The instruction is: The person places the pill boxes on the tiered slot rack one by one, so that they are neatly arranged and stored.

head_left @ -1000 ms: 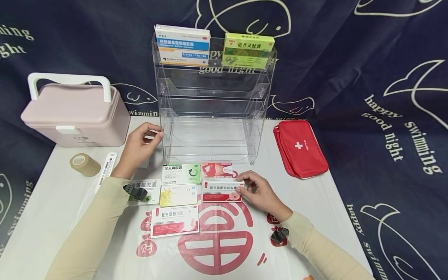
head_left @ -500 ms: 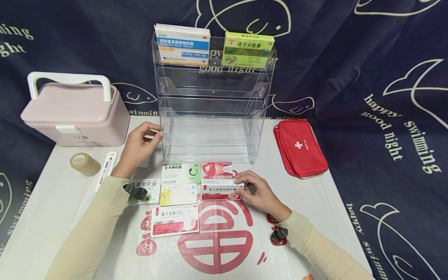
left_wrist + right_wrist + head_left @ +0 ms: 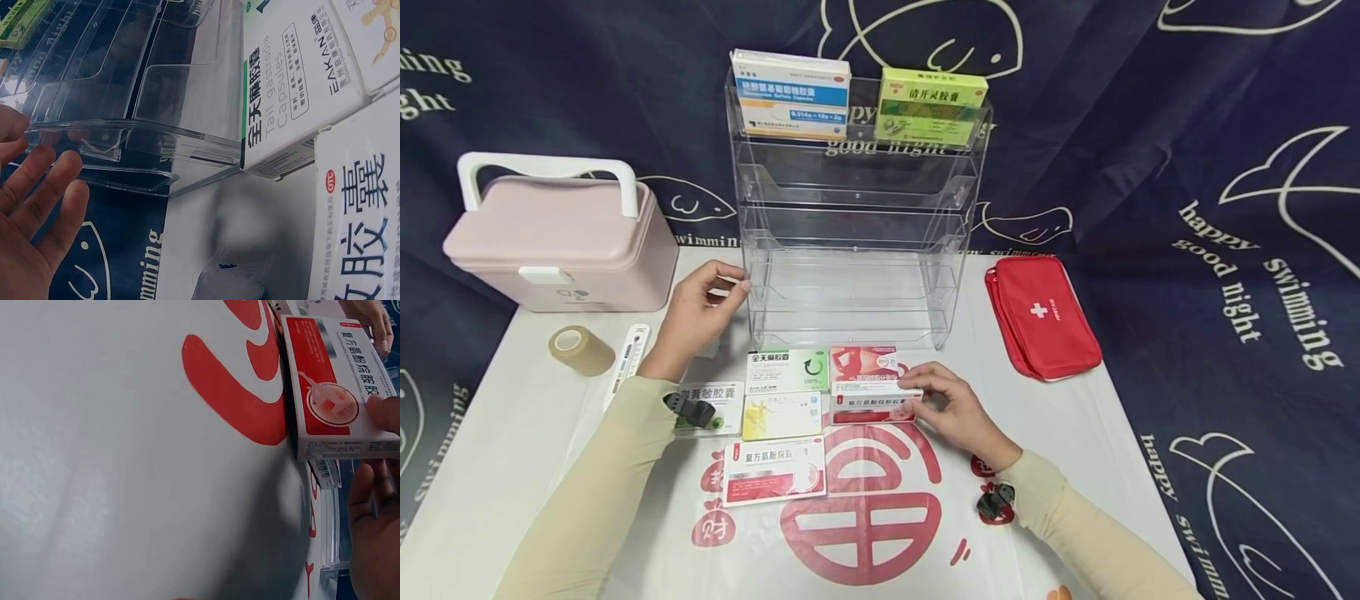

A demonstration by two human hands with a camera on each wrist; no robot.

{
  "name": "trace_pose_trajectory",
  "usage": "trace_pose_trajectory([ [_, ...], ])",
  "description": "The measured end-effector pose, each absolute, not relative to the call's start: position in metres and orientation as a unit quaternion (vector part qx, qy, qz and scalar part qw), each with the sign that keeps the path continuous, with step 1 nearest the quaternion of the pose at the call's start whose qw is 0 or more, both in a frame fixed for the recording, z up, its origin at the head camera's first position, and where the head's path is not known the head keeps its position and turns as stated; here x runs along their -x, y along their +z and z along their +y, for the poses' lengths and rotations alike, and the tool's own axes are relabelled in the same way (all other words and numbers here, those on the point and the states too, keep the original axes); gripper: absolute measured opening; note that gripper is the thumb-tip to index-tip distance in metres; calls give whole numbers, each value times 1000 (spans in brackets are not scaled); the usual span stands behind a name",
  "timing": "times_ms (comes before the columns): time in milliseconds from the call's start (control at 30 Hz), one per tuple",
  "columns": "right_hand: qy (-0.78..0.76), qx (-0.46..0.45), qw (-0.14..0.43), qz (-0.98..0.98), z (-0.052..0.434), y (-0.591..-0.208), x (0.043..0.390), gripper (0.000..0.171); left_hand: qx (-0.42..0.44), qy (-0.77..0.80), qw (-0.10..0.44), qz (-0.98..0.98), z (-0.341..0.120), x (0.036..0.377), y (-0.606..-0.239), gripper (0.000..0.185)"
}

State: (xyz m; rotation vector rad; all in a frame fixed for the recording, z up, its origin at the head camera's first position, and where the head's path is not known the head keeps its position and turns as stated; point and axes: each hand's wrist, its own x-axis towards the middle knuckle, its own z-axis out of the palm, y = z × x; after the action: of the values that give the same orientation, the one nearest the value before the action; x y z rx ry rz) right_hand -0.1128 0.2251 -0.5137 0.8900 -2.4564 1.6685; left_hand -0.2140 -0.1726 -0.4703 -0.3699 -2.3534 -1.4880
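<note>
Clear acrylic tiered rack (image 3: 857, 250) at 12 o'clock on table (image 3: 1075, 417); left hand (image 3: 696, 312), fingers relaxed, steadies its left edge. Right hand (image 3: 951, 408) grip pinches red-and-white medicine box (image 3: 874, 403), tilted, front of rack. Judged step: lifting box; next needs clean raise toward vacant tier.

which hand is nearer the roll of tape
Left. The left hand rests against the clear rack's left edge, a short way right of the tape roll. The right hand pinches a red and white medicine box far across the table.
</note>
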Motion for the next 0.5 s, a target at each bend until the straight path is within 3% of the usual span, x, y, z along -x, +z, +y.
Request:
trace_pose_trajectory([
  [500, 554, -286, 11, -782, 222, -501, 111, 30, 129, -522, 157, -828, -173, 214, -468, 19],
])
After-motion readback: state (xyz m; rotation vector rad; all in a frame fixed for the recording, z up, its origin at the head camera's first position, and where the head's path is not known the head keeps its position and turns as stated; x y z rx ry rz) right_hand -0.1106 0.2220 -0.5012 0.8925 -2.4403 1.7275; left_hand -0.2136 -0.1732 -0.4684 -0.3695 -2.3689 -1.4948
